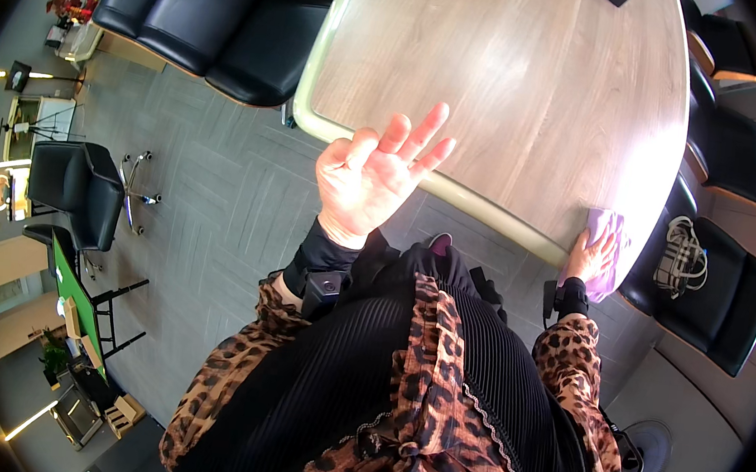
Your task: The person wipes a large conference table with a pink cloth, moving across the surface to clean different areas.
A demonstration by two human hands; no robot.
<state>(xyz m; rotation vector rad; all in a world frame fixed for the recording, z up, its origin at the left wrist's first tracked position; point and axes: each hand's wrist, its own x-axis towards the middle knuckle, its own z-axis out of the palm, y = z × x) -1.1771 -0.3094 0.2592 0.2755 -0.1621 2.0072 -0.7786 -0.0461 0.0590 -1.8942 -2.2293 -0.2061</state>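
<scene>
My left hand is raised in front of the near edge of a wood-grain table. Its palm faces up, with several fingers spread and the index finger bent towards the thumb; nothing lies in it. At the table's near right corner, my right hand holds a folded lilac cloth against the top. Part of the cloth hangs over the pale rounded rim. Black bands circle both wrists, and a small dark device sits by the left one.
Black padded chairs line the left side, more the right. A checked handbag rests on the nearest right seat. Further left are a swivel chair and a green-topped table. A fan stands behind my right arm.
</scene>
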